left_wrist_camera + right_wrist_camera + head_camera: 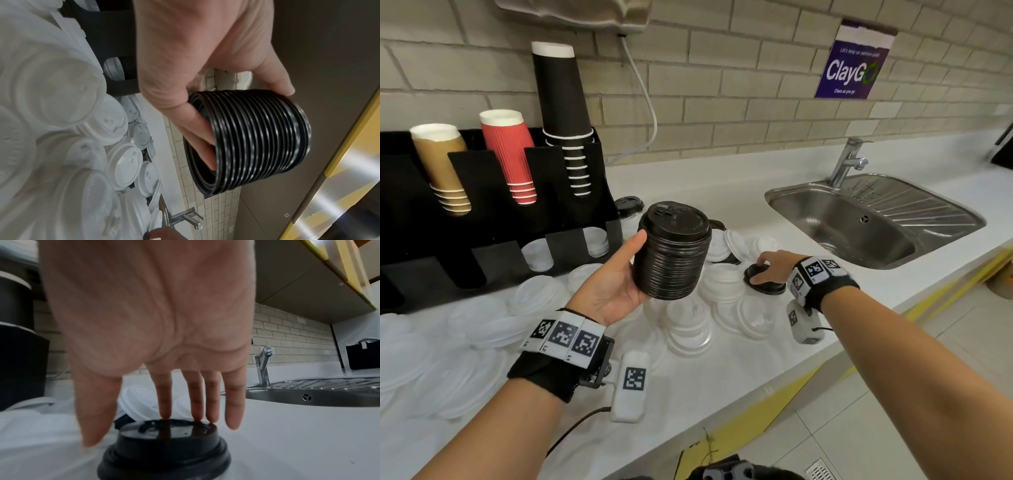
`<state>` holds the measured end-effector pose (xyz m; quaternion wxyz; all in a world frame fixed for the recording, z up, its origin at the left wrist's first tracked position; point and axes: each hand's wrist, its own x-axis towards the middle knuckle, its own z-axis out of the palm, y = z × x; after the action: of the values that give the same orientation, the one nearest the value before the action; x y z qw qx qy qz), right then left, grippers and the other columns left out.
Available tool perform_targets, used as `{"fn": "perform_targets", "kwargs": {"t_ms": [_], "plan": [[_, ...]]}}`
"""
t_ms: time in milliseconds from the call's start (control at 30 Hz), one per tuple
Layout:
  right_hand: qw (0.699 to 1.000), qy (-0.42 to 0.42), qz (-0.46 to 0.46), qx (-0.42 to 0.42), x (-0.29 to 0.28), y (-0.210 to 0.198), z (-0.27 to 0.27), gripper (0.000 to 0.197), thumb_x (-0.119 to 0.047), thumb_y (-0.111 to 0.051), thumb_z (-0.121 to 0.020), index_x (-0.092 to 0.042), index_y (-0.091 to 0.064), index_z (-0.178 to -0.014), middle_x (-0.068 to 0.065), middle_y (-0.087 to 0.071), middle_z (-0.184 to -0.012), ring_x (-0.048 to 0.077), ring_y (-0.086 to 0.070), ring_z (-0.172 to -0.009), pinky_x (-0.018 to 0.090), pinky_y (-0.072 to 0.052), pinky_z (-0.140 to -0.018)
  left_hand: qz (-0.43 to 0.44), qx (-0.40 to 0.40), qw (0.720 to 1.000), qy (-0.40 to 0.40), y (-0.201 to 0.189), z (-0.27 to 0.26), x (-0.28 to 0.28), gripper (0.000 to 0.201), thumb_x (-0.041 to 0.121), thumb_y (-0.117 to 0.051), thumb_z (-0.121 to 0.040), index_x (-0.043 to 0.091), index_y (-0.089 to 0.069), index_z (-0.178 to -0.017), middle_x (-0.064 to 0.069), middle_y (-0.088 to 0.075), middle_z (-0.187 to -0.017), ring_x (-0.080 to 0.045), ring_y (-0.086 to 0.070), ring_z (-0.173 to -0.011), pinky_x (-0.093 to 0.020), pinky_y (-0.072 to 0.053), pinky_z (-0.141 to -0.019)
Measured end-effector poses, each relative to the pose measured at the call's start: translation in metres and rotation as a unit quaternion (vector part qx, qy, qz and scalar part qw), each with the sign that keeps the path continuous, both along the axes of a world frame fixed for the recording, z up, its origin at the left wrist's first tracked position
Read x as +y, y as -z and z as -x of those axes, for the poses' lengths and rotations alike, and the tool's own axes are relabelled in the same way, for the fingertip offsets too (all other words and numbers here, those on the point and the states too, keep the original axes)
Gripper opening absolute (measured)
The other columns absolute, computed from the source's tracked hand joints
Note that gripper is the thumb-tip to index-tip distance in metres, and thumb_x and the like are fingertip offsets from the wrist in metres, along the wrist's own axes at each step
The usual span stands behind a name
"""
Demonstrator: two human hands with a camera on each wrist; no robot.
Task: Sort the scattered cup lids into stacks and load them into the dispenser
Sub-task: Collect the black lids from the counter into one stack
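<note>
My left hand (619, 281) holds a tall stack of black lids (674, 250) upright above the counter, thumb on its left side and fingers curled round the back. The left wrist view shows the same stack (257, 142) with fingers (203, 142) wrapped on it. To the right, my right hand (770, 265) reaches down onto a single black lid (774, 287) that rests on the white lids. Seen from the right wrist, straight fingertips (165, 413) touch the top of that black lid (164, 451); the thumb hangs free at its left. Many white lids (688, 325) are scattered over the counter.
The black dispenser (493, 212) stands at the back left, holding gold, red and black cups above and some white lids in its lower slots. A steel sink (876, 219) with a faucet (846, 161) lies to the right. Another black lid (628, 205) sits beside the dispenser.
</note>
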<state>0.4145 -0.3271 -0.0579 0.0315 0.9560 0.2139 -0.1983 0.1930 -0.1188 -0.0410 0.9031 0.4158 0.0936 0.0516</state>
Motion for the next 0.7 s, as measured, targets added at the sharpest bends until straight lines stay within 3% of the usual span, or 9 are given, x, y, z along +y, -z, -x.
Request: {"fn": "perform_targets", "kwargs": {"t_ms": [133,233,300,400,533,633,700], "plan": [[1.000,-0.007,-0.004,0.001,0.000,0.007,-0.003,0.056,-0.047,-0.063,-0.086,-0.018,-0.044,-0.130,0.010,-0.052,-0.128,0.027,-0.053,-0.114,0.028,-0.036,-0.082,-0.011,0.002,1.000,0.006,0.001,0.001,0.002,0.049,0.042,-0.052,-0.083,0.015,-0.062,-0.122,-0.011,-0.070,-0.118,-0.026,-0.069,-0.105,-0.036,-0.060,-0.073],[1.000,-0.006,-0.026,0.008,-0.002,0.005,-0.005,0.053,-0.043,-0.060,-0.088,-0.017,-0.039,-0.130,0.009,-0.057,-0.114,0.026,-0.054,-0.097,0.030,-0.039,-0.078,-0.015,0.004,1.000,0.005,0.001,0.002,0.003,0.049,0.042,-0.051,-0.083,0.015,-0.061,-0.123,-0.011,-0.069,-0.119,-0.026,-0.068,-0.106,-0.037,-0.060,-0.075],[0.999,0.011,-0.052,0.001,-0.004,-0.004,-0.008,0.051,-0.047,-0.053,-0.089,-0.019,-0.038,-0.128,0.006,-0.055,-0.104,0.026,-0.053,-0.093,0.033,-0.042,-0.082,-0.014,0.009,1.000,0.001,0.002,0.002,0.003,0.051,0.042,-0.052,-0.083,0.015,-0.060,-0.125,-0.011,-0.069,-0.120,-0.026,-0.068,-0.106,-0.037,-0.060,-0.074],[0.987,0.037,-0.147,0.047,0.001,-0.033,-0.004,0.042,-0.049,-0.046,-0.092,-0.021,-0.039,-0.124,0.010,-0.054,-0.108,0.026,-0.054,-0.091,0.036,-0.044,-0.085,-0.012,0.018,1.000,-0.005,0.004,0.001,0.004,0.051,0.042,-0.054,-0.082,0.015,-0.060,-0.125,-0.011,-0.069,-0.119,-0.028,-0.068,-0.106,-0.038,-0.060,-0.074],[0.908,-0.043,-0.392,0.144,0.020,-0.074,0.029,0.017,-0.033,-0.051,-0.092,-0.037,-0.054,-0.108,-0.001,-0.060,-0.102,0.010,-0.055,-0.082,0.027,-0.045,-0.071,-0.017,0.034,0.999,-0.008,0.007,-0.002,0.000,0.049,0.042,-0.056,-0.080,0.016,-0.062,-0.121,-0.009,-0.072,-0.112,-0.026,-0.070,-0.100,-0.039,-0.060,-0.071],[0.847,-0.153,-0.475,0.181,0.034,-0.097,0.059,0.035,-0.026,-0.058,-0.081,-0.043,-0.060,-0.111,0.000,-0.063,-0.103,0.005,-0.058,-0.091,0.021,-0.047,-0.082,-0.025,0.042,0.999,-0.009,0.008,-0.005,-0.002,0.048,0.042,-0.058,-0.079,0.016,-0.064,-0.119,-0.009,-0.073,-0.109,-0.025,-0.071,-0.098,-0.038,-0.060,-0.069],[0.837,-0.206,-0.470,0.188,0.042,-0.107,0.071,0.042,-0.025,-0.061,-0.078,-0.042,-0.060,-0.116,0.006,-0.060,-0.112,0.008,-0.057,-0.098,0.023,-0.046,-0.090,-0.025,0.039,0.999,-0.010,0.009,-0.006,-0.003,0.039,0.041,-0.060,-0.078,0.018,-0.072,-0.107,-0.008,-0.074,-0.105,-0.024,-0.072,-0.094,-0.037,-0.060,-0.067]]}}
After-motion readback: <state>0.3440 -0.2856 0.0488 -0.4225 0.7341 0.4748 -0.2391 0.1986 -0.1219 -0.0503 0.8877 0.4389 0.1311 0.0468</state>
